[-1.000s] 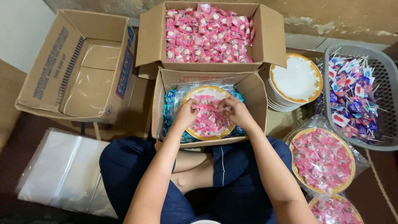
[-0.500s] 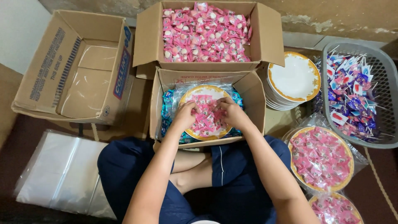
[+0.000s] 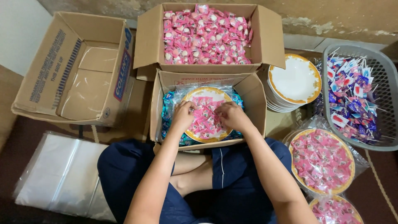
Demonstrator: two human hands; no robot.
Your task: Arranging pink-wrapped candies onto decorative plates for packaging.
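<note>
A gold-rimmed white plate (image 3: 206,94) heaped with pink wrapped candies (image 3: 206,117) sits on blue-green packets inside the small cardboard box (image 3: 256,103) in front of my crossed legs. My left hand (image 3: 183,115) rests on the left part of the candy pile, fingers curled down into it. My right hand (image 3: 231,115) rests on the right part the same way. Whether either hand grips a candy is hidden under the fingers.
Behind stands a larger box (image 3: 149,37) full of pink candies. An empty cardboard box (image 3: 72,70) lies at left, clear plastic bags (image 3: 62,176) near my left knee. At right are stacked plates (image 3: 295,81), a grey basket (image 3: 389,87) of lollipops, two bagged candy plates (image 3: 322,161).
Both hands have drawn slightly closer together over the candy pile on the plate; the view has shifted a little. Nothing else moved.
</note>
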